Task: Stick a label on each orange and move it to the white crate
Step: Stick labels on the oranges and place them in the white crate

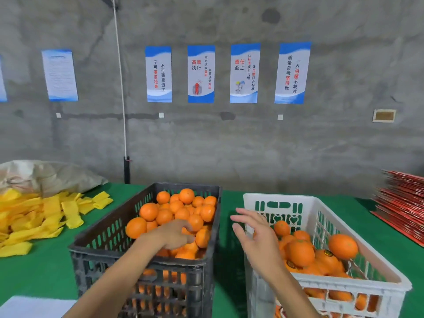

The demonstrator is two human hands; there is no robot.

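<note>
- So the left hand [176, 234] is reaching down into the black crate [101, 239], fingers curling onto the pile of unlabelled oranges [181, 214]. Honestly can't tell if it's actually gripping one or just touching the top of the heap.
- The right hand [254, 237] is hanging in the air over the near-left corner of the white crate [325, 203], fingers spread and relaxed, holding nothing I can make out. No sticker showing on the fingertips either, too blurry to be sure.
- The white crate is already holding a bunch of oranges, and a labelled orange [327, 255] is showing a dark sticker.
- My read: this is the pick-the-next-orange step.
- Next move is probably calling for lifting one orange clear of the pile, getting a label onto it, then setting it in the white crate. I'm not seeing a label roll anywhere.
</note>
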